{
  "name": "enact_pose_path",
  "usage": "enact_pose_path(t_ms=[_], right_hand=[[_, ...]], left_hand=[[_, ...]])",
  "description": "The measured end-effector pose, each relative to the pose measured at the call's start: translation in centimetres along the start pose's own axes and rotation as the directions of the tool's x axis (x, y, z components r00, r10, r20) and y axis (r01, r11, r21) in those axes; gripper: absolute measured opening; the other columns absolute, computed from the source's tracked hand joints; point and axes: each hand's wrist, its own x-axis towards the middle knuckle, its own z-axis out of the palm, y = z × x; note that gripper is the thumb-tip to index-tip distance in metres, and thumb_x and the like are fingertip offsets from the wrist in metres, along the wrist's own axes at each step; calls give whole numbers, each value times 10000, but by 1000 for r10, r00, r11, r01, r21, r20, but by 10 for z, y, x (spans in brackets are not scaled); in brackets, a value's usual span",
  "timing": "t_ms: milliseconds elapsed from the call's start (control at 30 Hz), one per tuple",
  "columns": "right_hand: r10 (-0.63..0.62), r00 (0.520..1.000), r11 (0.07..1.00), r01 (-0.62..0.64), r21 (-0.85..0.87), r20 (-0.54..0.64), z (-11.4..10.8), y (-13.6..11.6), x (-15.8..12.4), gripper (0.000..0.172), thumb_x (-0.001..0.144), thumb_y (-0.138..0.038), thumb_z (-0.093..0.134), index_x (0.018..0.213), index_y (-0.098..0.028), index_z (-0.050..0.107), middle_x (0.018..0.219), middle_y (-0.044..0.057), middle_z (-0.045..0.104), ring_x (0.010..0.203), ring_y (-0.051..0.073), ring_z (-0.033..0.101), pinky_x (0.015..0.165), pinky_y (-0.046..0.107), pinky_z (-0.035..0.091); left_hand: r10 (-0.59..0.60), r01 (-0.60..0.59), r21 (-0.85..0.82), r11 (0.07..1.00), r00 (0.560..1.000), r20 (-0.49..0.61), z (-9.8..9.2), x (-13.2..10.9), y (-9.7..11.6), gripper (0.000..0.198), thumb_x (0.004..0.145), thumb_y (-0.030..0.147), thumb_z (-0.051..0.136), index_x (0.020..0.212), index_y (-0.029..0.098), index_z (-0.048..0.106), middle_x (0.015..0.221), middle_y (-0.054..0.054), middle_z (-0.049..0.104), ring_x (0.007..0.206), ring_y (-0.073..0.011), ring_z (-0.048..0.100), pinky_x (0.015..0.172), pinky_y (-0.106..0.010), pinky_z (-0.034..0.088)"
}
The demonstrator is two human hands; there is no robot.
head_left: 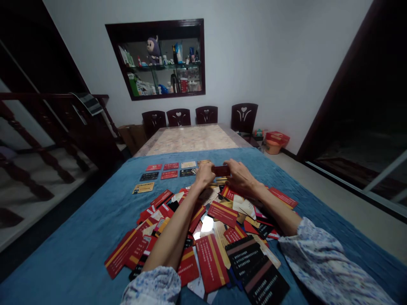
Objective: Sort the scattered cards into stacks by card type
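Two hands meet over the far side of a heap of cards, each with a short end of one dark red card point(221, 170). The left grip point(204, 173) is clamped on its left end and the right grip point(238, 173) on its right end, so the card spans the gap between them. Below, the loose pile point(224, 214) spreads across a blue cloth point(79, 237), its cards overlapping at many angles: mostly red with gold stripes, some black, a few pale or gold. Near the front of the pile, two black cards point(257, 269) overlap, and a bright reflection shows just beside a red card.

Left of the hands, separate cards lie in rows. The farthest has two red cards point(171, 166), a white card point(188, 164) and a gold card point(202, 162) partly hidden by the left grip. The next has a black card point(149, 176), a red one and another black one; nearest lies a single gold card point(143, 187). Beyond the cloth, the desk point(193, 137) shows its pale, mottled top, with dark chairs point(207, 115) at its far end.
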Motion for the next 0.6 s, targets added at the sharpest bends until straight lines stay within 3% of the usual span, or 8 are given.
enact_pose_path(t_ms=[200,400,600], right_hand=[[-21,999,999,20,-31,-32,-4,-4,0,439,767,-147,592,1197,-124,502,1098,154,572,961,277,509,806,351,371],[-25,998,1000,25,4,-49,-2,-4,2,432,814,-196,593,1234,-137,515,1161,176,526,1005,298,467,820,373,381],[-50,998,999,50,4,-49,-4,-8,2,443,797,-180,595,1234,-131,539,1157,177,534,1016,297,453,814,368,373]], left_hand=[[10,-10,7,1000,1000,-30,-3,0,-2,367,802,60,504,1041,204,742,1103,-103,738,1097,-251,650,895,-318,498],[3,-7,-54,998,997,-77,0,-4,-10,416,835,86,519,1195,231,669,1173,-79,716,1145,-244,623,974,-337,464],[45,-43,26,999,995,-89,-1,-17,-14,462,832,55,493,1238,249,601,1117,-74,712,1058,-252,625,907,-344,471]])
